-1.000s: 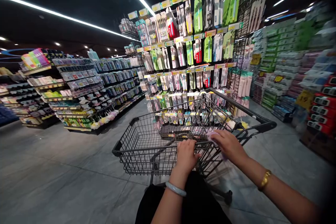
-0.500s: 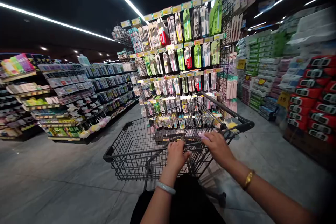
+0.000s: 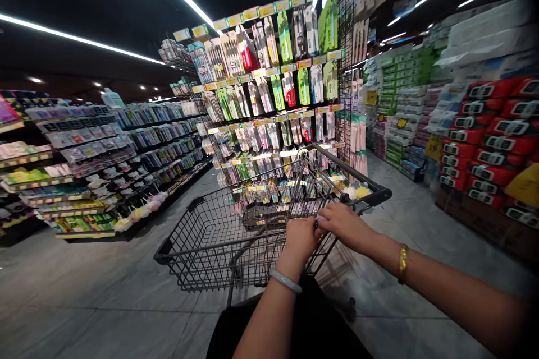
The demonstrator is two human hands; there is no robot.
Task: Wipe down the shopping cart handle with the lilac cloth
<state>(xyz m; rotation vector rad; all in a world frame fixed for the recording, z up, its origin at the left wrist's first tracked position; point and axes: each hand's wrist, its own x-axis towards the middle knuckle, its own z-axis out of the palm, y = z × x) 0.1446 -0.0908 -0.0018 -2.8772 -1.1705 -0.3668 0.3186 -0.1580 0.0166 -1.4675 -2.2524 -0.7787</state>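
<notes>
A black wire shopping cart (image 3: 165,252) stands sideways in front of me, its handle (image 3: 378,197) off to the right. No goods show in its basket. My left hand (image 3: 300,239), with a pale bangle at the wrist, is closed over the near top rail. Right beside it, my right hand (image 3: 342,226) is also closed on the cart's near side, a gold bracelet on that wrist. The two hands nearly touch. Parts of the fingers are hidden behind the knuckles.
A wire rack of packaged toothbrushes (image 3: 284,36) rises just beyond the cart. Stocked shelves (image 3: 80,140) line the left side. Stacked red packs (image 3: 484,146) and other bundles stand at the right. Grey tiled floor (image 3: 126,291) runs between them.
My hands have come closer together, the left moving right toward the other. The rack, shelves and cart have shifted left in view, with more of the red packs showing at right.
</notes>
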